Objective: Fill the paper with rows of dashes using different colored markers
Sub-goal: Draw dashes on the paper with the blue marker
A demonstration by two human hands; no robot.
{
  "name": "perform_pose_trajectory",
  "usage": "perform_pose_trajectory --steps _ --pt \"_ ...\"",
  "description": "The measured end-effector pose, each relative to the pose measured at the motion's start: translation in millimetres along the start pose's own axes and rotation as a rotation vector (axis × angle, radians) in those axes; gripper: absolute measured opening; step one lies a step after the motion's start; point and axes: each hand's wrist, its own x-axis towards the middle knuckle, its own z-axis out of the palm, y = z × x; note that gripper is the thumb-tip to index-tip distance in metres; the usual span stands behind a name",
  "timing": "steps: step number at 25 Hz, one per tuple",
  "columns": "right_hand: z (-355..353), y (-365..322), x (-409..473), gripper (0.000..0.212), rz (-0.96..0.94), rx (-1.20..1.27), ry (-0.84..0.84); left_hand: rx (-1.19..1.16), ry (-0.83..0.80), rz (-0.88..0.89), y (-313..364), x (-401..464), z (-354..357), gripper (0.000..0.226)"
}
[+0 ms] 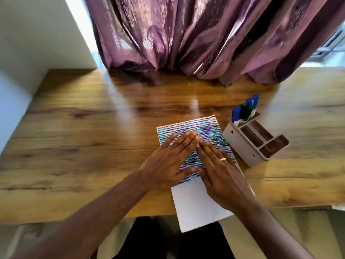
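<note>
Wooden table [93, 128]: left hand [166, 165], right hand [222, 172] flat, fingers extended, on paper [197, 202].

Both hands [196, 165] hide the paper's [197, 204] middle rows; dashes are blurred.

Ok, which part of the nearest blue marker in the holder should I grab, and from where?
Take the nearest blue marker by its capped top, coming down from above. It stands upright in the organizer with only the upper end clear, and other markers crowd behind it.
</note>
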Motion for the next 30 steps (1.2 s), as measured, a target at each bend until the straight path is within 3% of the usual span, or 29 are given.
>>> perform_pose_trajectory --steps 8,14,19,23,30 --pt "45 21 -3 0.061 -0.020 -0.089 -0.044 0.116 -0.068 -0.055 0 -12 46 0.078" --pt "48 22 -8 0.060 -0.093 -0.051 0.034 0.154 -0.139 -0.082 6 -11 47 0.081" --pt "32 42 -14 0.038 -0.101 0.096 0.215 0.124 -0.117 -0.061 2 -8 41 0.083" --pt "24 73 -21 0.032 -0.121 0.016 0.341 -0.034 -0.014 -0.072 2 3 33 0.075" --pt "35 81 -23 0.029 -0.108 0.051 0.425 -0.635 0.508 -0.152 16 88 28 0.028"
